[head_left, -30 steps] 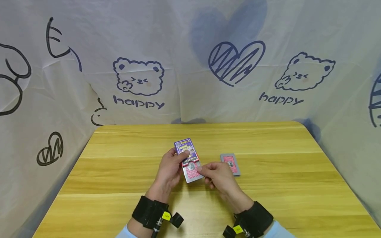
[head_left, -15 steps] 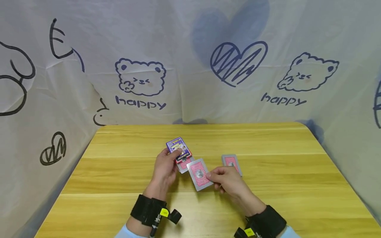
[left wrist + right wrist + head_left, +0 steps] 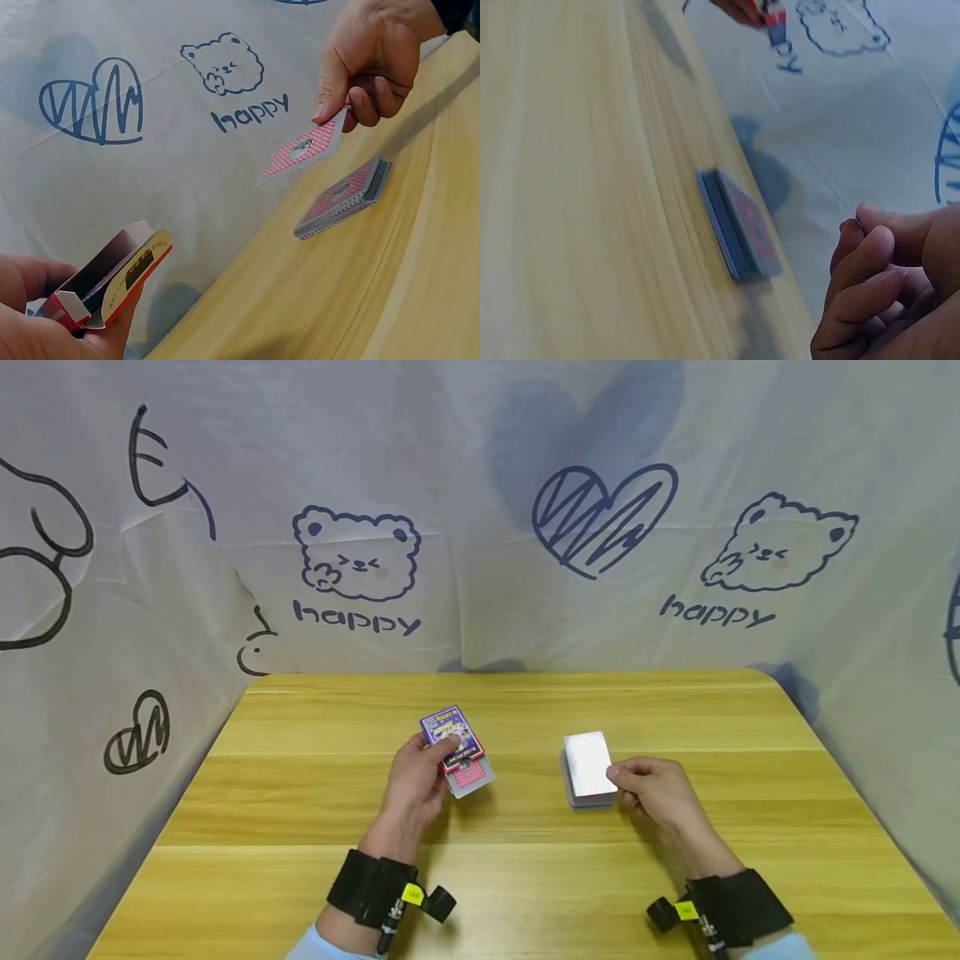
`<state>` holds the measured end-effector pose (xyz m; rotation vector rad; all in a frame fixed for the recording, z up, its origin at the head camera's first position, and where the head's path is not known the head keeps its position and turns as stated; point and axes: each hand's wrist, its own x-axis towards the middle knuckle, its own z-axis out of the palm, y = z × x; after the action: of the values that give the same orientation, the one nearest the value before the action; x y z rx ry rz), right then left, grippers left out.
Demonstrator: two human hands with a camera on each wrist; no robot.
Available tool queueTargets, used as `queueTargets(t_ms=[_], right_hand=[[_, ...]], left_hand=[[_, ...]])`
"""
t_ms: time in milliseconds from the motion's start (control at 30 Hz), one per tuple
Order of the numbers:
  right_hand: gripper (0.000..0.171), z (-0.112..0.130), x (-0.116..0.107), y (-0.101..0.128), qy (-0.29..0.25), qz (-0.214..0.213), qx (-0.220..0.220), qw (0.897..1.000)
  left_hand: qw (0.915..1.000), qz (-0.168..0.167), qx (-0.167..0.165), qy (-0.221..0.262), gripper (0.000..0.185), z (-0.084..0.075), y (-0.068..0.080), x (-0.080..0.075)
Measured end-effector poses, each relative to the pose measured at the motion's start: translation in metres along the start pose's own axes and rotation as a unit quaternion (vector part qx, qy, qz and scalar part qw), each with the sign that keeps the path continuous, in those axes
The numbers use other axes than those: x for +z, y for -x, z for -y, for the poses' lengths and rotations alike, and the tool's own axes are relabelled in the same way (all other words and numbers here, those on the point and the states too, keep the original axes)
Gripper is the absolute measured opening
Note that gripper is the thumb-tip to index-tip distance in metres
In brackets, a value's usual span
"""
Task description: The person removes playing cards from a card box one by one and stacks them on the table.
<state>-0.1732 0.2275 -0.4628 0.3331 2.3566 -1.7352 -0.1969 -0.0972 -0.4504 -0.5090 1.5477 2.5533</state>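
A single card (image 3: 589,763) is pinched in the right hand (image 3: 654,791), just above the stack (image 3: 343,197) on the bench (image 3: 300,810). It is best lowered flat, edges squared. The card box (image 3: 452,739), cards protruding, is clasped by left-hand fingers (image 3: 447,745).

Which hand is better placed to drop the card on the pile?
Right. The right hand already pinches the card just above the pile. The left hand is busy holding the card box, well off to the side.
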Motion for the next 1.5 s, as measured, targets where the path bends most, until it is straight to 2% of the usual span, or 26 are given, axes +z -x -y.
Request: queueTargets(t_ms=[167,533,867,1500], right_hand=[[0.029,-0.004,-0.009,-0.006,-0.003,-0.003,0.015,1.0],[0.026,-0.015,-0.007,-0.013,-0.023,0.013,0.048,0.999],[0.026,-0.017,-0.003,-0.014,-0.007,0.018,0.038,0.999],[0.025,-0.019,0.006,-0.015,0.052,-0.021,0.004,0.998]], left_hand=[[0.9999,0.001,-0.007,-0.007,0.055,0.001,0.001,-0.001],[0.9994,0.019,-0.018,-0.024,0.058,0.004,0.002,-0.001],[0.9988,0.033,-0.019,-0.03,0.056,0.01,0.003,0.002],[0.9982,0.04,-0.02,-0.041,0.054,0.012,0.002,0.003]])
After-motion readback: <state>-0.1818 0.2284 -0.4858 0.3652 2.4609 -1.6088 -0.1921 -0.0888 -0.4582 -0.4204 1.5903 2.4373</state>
